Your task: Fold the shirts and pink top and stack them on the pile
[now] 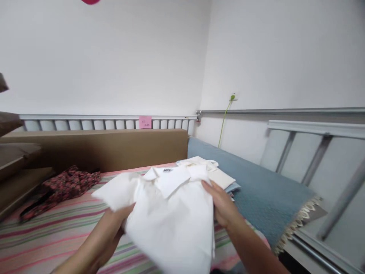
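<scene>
Striped bedspread (pixel 65 228) spreading left, brown board (pixel 128 150) along far edge, blue cover (pixel 259 190) right, 2 hands (pixel 114 224) (pixel 224 205) gripping white garment (pixel 171 220)

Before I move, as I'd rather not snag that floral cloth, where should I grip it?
Probably pinch the floral cloth at its bunched middle, coming from above and the right: it lies crumpled, with the brown stack close on its left and the brown panel behind. The left hand is nearer, but holds the white garment.
</scene>
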Available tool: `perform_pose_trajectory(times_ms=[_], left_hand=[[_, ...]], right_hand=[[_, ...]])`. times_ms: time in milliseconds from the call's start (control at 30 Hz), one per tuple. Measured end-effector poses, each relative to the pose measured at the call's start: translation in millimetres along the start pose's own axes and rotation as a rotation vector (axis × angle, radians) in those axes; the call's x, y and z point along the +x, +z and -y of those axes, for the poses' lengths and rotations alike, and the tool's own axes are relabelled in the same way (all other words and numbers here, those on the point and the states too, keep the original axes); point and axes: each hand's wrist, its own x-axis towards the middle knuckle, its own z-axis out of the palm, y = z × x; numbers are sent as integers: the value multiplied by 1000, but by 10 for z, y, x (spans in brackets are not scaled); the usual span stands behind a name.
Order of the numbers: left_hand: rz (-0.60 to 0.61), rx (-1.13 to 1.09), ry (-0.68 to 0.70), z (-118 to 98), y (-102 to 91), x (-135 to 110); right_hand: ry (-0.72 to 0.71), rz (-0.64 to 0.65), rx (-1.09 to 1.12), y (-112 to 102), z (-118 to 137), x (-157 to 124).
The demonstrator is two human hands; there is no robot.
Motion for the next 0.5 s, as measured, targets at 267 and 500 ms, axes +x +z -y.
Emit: perform_pose_trajectory(times_ms=[267, 500], left_hand=[[289, 97, 351, -686, 1645, 1656], [93, 332, 99, 86, 2529, 2980]], right_hand=[[-441, -418, 119, -932, 871, 1012], [-222, -713, 0, -1897, 37, 1698]])
